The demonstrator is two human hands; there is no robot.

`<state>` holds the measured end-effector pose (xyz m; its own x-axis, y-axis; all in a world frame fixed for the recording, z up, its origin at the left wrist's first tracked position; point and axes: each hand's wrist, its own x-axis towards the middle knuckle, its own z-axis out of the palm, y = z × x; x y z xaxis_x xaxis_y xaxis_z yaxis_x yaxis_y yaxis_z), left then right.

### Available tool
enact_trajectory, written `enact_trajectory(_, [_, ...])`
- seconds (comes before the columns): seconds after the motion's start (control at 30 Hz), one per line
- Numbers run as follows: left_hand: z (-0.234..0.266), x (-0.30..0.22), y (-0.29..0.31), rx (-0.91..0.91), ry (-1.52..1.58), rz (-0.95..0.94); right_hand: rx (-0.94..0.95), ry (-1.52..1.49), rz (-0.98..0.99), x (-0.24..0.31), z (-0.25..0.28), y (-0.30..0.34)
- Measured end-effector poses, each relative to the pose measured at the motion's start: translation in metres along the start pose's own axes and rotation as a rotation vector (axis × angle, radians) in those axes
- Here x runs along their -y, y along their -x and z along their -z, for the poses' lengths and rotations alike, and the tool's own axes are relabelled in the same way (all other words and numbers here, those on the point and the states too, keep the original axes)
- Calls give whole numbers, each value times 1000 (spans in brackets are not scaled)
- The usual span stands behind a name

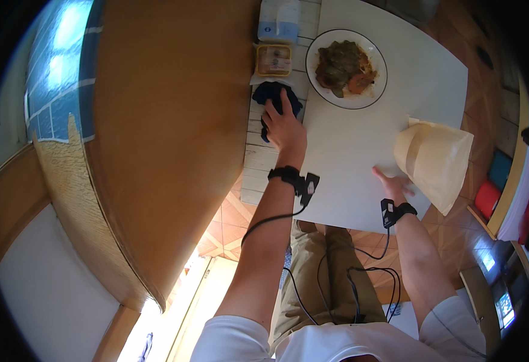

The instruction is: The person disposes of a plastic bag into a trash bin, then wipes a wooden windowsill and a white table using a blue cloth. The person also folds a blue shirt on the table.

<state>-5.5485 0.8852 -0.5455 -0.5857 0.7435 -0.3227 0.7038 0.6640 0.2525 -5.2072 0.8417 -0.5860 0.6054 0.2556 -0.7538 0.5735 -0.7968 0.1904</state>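
My left hand [284,125] rests on a bunched dark blue cloth [268,96] at the table's left side. Its fingers press into the cloth, and part of it is hidden under them. Near the table's front right edge, my right hand [393,182] is open, with the thumb stretched out to the left. Just beyond and to the right of it stands a cream-coloured bag [430,151] with a wide, pinched top edge. Whether the fingers touch the bag, I cannot tell. Both wrists wear black straps with small cabled devices.
A dark-rimmed white plate [370,99] of cooked food stands on the white table [349,157]. Beyond the cloth are a small yellow-edged box [274,60] and a pale blue and white pack [279,24]. A brown wooden panel [174,108] rises at left. Cables hang over my lap.
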Motion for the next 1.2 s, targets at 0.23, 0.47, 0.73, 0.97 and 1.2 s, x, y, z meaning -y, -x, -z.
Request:
enact_trajectory(0.23, [-24,94,107,-39,-81,86,-11,-43,-40,-7,7,-13])
enact_trajectory(0.47, [-16,138,233,215,100,439,-4,5,-19,-1,25,-10])
enact_trajectory(0.73, [-27,55,96,4,-16,68,9,48,-59,3,29,1])
enact_trajectory(0.97, [-12,29,49,86,24,-117,-56,-119,-22,-4,13,0])
enact_trajectory(1.2, [-27,128,212,202,23,-180,-24,-64,-40,-18,28,-12])
